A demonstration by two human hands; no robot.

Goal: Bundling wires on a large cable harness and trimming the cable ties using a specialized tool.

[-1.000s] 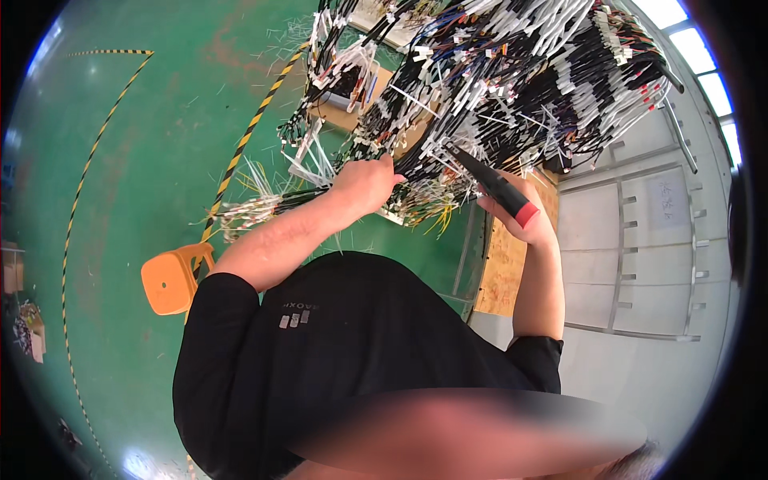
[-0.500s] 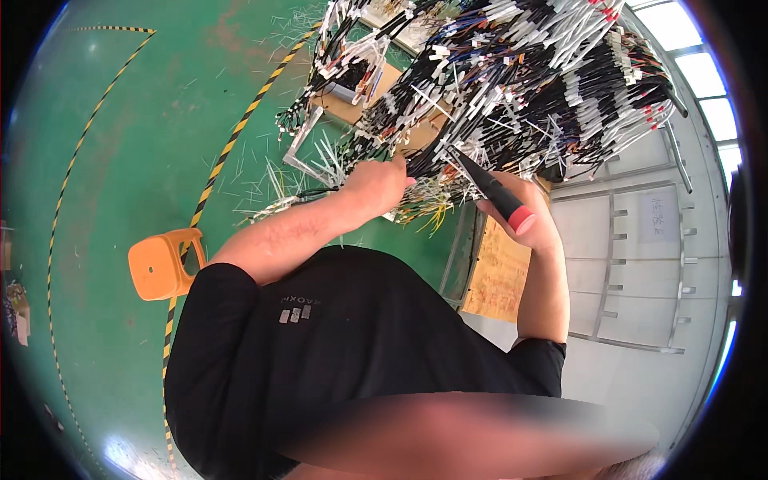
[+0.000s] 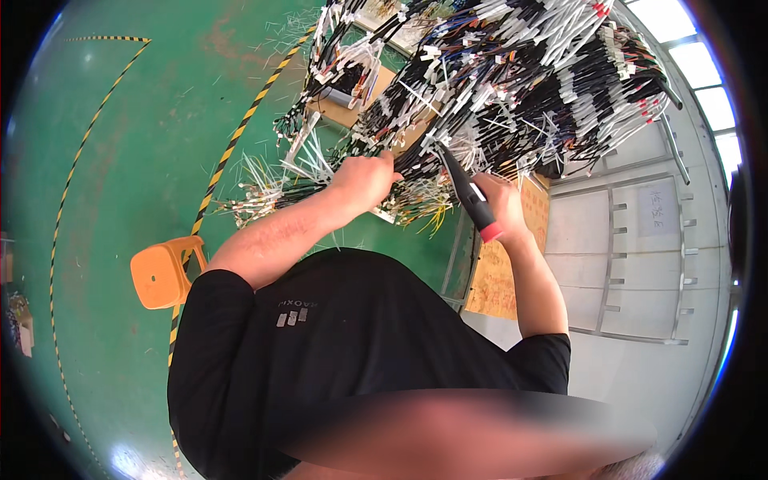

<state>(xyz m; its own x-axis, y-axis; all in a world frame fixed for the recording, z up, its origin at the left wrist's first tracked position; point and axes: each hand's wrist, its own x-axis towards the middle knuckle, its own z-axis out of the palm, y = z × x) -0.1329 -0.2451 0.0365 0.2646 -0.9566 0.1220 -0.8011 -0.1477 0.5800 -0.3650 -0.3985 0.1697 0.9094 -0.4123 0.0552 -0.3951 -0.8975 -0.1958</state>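
Note:
My right hand is closed round a black cable tie gun with a tapered nose and a red rear end. The gun's tip touches or nearly touches a bundle of black cables near a small white piece. At the left of that bundle, my left hand is closed on the cables, its fingertips partly hidden among them. Heaped beyond both hands is a large mass of wire harnesses, black with white sleeves and connectors. Yellow and white wire ends hang below the bundle.
An orange stool stands at my left on the green floor, near black-and-yellow tape. Thin white strips lie scattered left of the harnesses. A brown board and a white panel with metal rails are at the right.
My right hand and the cable tie gun have shifted left, with the gun's rear end swinging left and slightly down. My left hand has moved slightly left, still at the bundle.

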